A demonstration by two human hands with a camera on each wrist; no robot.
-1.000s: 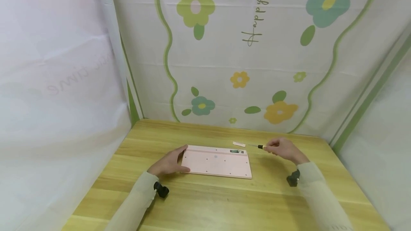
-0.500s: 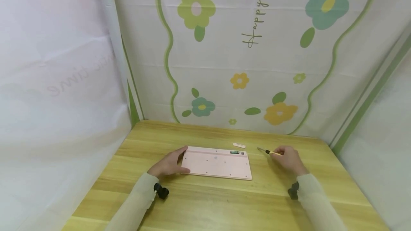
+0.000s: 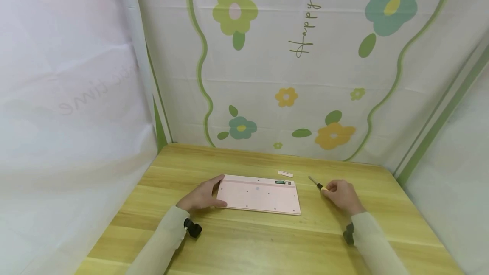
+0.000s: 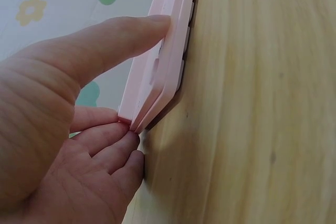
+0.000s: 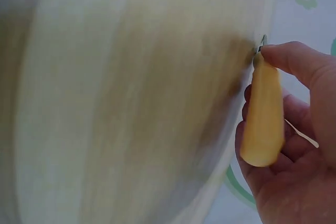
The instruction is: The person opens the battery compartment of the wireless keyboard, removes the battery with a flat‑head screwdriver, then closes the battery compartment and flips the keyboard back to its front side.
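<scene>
A pink keyboard [image 3: 257, 200] lies keys down on the wooden table, its screw-dotted back facing up. My left hand [image 3: 200, 195] holds its left end, thumb on the near edge and fingers at the far corner, as the left wrist view also shows. Near the keyboard's far right corner is an uncovered battery slot [image 3: 282, 182] with something green inside. Just beyond it lies a small pink battery cover [image 3: 285, 174]. To the right, my right hand [image 3: 344, 195] grips a screwdriver [image 5: 262, 116] by its yellow handle. Its metal shaft points away to the far left, apart from the keyboard.
The wooden table [image 3: 244, 241] extends around the keyboard on all sides. A white cloth [image 3: 263, 67] printed with flowers hangs along its back edge, and more white cloth [image 3: 76, 139] hangs at the left. A small black camera is strapped on each wrist.
My right hand has moved right and nearer to me with the screwdriver, whose shaft has swung from pointing left to pointing away and left. The left hand and keyboard stay put.
</scene>
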